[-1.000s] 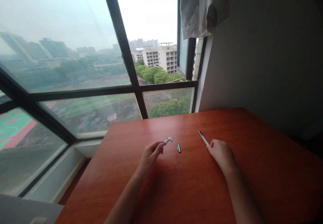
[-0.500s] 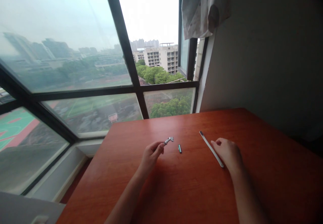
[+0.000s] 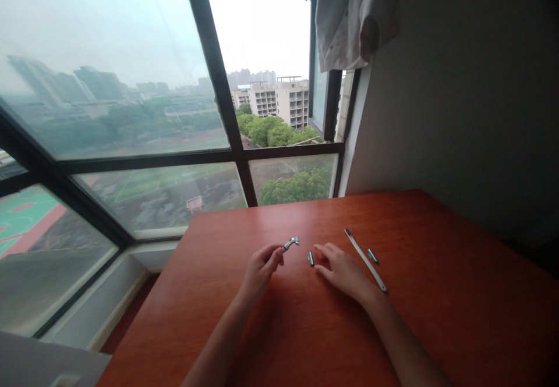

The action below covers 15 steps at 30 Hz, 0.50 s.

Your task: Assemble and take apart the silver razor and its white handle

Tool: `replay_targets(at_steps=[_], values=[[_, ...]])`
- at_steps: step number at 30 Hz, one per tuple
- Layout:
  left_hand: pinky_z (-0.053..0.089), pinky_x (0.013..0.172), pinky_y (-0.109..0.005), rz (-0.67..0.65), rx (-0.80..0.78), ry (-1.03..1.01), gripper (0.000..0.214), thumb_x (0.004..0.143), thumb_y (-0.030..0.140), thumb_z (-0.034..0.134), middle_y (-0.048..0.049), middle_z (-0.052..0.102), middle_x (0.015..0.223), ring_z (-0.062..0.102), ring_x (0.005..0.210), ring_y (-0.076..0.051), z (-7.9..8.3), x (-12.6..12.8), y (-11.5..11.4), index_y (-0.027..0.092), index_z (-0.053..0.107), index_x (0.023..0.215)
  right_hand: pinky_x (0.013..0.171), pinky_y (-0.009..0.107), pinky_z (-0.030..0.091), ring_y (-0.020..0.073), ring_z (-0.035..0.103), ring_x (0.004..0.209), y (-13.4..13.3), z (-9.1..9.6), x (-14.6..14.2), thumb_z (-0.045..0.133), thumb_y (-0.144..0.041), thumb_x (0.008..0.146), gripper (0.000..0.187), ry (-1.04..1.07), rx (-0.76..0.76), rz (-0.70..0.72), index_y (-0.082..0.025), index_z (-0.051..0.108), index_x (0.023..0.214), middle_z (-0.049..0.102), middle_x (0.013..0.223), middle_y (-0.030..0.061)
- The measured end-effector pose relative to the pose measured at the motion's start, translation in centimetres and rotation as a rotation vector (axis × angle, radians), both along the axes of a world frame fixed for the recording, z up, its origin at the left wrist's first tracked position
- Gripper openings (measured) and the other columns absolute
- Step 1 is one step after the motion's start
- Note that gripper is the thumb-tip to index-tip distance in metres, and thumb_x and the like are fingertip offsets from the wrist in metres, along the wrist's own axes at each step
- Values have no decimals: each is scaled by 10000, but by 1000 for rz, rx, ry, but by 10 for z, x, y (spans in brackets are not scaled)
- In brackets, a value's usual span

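My left hand (image 3: 261,266) is pinched on the end of a small silver metal tool (image 3: 291,242) whose head points away over the red-brown table (image 3: 437,311). My right hand (image 3: 343,269) lies on the table with fingers spread, its fingertips right beside a small green-and-black piece (image 3: 310,258). A long thin white strip (image 3: 365,259) lies just right of that hand. A second small green piece (image 3: 372,255) rests to the right of the strip.
A large dark-framed window (image 3: 227,113) runs behind the table, looking out on buildings and sports courts. A grey wall (image 3: 471,84) stands at the right. A pale garment (image 3: 353,14) hangs at the top by the window.
My right hand let go of the white strip and moved left to the small green piece. A second green piece now shows where the hand was. My left hand stayed put.
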<state>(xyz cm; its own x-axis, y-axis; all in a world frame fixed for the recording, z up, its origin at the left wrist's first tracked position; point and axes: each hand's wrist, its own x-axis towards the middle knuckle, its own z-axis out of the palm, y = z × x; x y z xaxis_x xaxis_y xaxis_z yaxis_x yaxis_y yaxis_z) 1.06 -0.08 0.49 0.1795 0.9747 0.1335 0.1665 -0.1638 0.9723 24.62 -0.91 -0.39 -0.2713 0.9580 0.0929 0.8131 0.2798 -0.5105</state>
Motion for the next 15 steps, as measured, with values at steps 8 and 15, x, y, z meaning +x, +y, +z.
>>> replay_targets(at_steps=[8,15], values=[[389,572,-234,36,32,6,355,823,453,604,-25,584,669,477,626,-144,7,3,-3,126,684,938,697,277,432,238,651,894,10,29,-19,566,-265,863,229,-357,-69,92,-223,665,1066,655,1038,107],[403,608,-252,34,33,-9,390,811,475,614,-27,595,694,492,650,-154,5,2,-1,129,684,977,688,271,422,245,666,847,15,29,-27,599,-182,767,118,-353,-64,57,-164,706,815,712,904,127]])
